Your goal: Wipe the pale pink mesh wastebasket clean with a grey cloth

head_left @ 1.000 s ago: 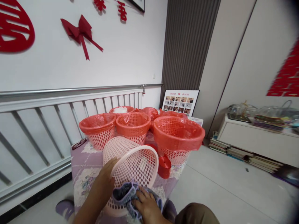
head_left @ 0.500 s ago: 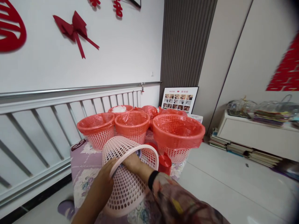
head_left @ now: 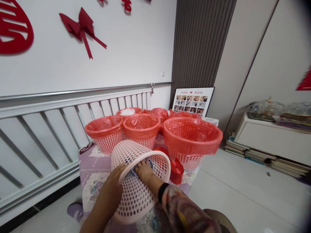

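Observation:
A pale pink plastic basket [head_left: 136,197] with a mesh of holes lies on its side on the table, its mouth turned toward me and to the right. My left hand [head_left: 115,184] grips the basket's rim at the left, thumb on the near side. Inside the mouth is my right hand [head_left: 145,171], its fingers bent over a bluish-grey cloth [head_left: 151,162] pressed to the inner wall. Part of the cloth is hidden under those fingers. Close to the rim on the right stands a roll of red ribbon [head_left: 177,171].
Behind stand several baskets lined with red plastic bags, among them a large one [head_left: 191,145]. Glasses [head_left: 86,148] lie at the left edge of the flowered tablecloth [head_left: 88,187]. A white radiator [head_left: 48,132] runs along the wall. A framed photo board [head_left: 193,101] leans behind.
My right hand has drawn back toward the basket's mouth, so its fingers and more of the cloth now show. The left hand keeps its hold on the rim. The view has shifted slightly.

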`<state>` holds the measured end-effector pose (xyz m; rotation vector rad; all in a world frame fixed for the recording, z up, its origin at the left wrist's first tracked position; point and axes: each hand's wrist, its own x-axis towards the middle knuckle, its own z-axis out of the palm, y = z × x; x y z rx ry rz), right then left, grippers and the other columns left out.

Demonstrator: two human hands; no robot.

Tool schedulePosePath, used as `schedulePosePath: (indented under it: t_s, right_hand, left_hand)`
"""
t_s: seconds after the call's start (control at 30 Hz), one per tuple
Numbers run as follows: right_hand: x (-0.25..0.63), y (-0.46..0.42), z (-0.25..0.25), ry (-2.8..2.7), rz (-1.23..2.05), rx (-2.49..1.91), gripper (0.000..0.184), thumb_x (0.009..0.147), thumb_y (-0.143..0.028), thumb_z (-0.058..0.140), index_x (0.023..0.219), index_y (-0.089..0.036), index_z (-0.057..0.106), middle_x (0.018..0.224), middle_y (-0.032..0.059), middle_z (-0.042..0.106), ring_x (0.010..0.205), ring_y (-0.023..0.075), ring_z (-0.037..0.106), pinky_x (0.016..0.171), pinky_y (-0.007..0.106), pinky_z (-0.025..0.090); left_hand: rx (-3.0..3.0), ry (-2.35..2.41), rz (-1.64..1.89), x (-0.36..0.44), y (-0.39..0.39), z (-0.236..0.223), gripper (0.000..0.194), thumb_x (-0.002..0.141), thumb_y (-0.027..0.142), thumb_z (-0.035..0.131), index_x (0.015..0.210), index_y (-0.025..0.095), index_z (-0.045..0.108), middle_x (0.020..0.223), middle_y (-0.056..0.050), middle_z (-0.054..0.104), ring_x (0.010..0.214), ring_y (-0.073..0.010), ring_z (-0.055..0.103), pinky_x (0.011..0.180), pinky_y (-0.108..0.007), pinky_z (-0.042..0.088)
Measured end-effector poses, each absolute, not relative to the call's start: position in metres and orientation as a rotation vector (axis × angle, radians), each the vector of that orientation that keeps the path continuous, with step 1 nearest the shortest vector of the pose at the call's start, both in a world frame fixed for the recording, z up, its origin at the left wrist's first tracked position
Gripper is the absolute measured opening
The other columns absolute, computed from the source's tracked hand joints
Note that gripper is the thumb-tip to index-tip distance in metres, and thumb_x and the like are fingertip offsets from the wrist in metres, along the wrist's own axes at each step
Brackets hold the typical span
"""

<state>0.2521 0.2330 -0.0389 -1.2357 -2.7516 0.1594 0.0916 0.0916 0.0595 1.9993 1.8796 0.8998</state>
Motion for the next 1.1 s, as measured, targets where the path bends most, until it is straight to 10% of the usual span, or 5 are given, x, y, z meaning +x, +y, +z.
schedulePosePath:
  t_s: [0.43,0.73,0.87,1.1]
  right_hand:
    - [0.319,0.091,-0.085,-2.509,0.557,-1.439,0.035,0.098,-0.03,0.046,0.128,-0.04,0.062,0.153,0.0026,0.046,0.145,0.039,0.032,0.11,0.065,0.032]
    - [0.323,0.08,-0.078,-2.413,0.609,-1.428,0.032,0.094,-0.031,0.053,0.123,-0.037,0.064,0.149,0.0011,0.052,0.142,0.037,0.037,0.108,0.056,0.039]
    - [0.32,0.081,-0.089,-2.385,0.559,-1.437,0.035,0.089,-0.029,0.059,0.122,-0.04,0.064,0.147,0.0005,0.054,0.14,0.0372,0.039,0.107,0.055,0.04]
    - [0.31,0.059,-0.094,-2.451,0.794,-1.024,0.036,0.086,-0.027,0.063,0.122,-0.029,0.067,0.129,0.0043,0.067,0.119,0.0256,0.06,0.104,0.035,0.046]
  left_hand:
    - [1.971,1.836,0.955,0.088,0.094,0.063,0.07,0.07,0.002,0.038,0.138,0.011,0.051,0.147,-0.014,0.054,0.141,-0.0237,0.044,0.123,-0.051,0.026]
    - [1.464,1.923,1.336,0.096,0.055,-0.007,0.074,0.091,0.053,0.044,0.152,0.014,0.023,0.161,-0.017,0.031,0.15,-0.0301,0.028,0.123,-0.05,0.023]
    - [1.105,1.98,1.216,0.115,0.04,-0.035,0.075,0.093,0.06,0.031,0.148,0.009,0.029,0.15,-0.023,0.044,0.144,-0.0347,0.04,0.121,-0.053,0.029]
    - [1.403,1.957,1.303,0.088,0.023,-0.006,0.06,0.095,0.044,0.035,0.15,0.019,0.031,0.158,-0.011,0.039,0.149,-0.0245,0.032,0.123,-0.046,0.025]
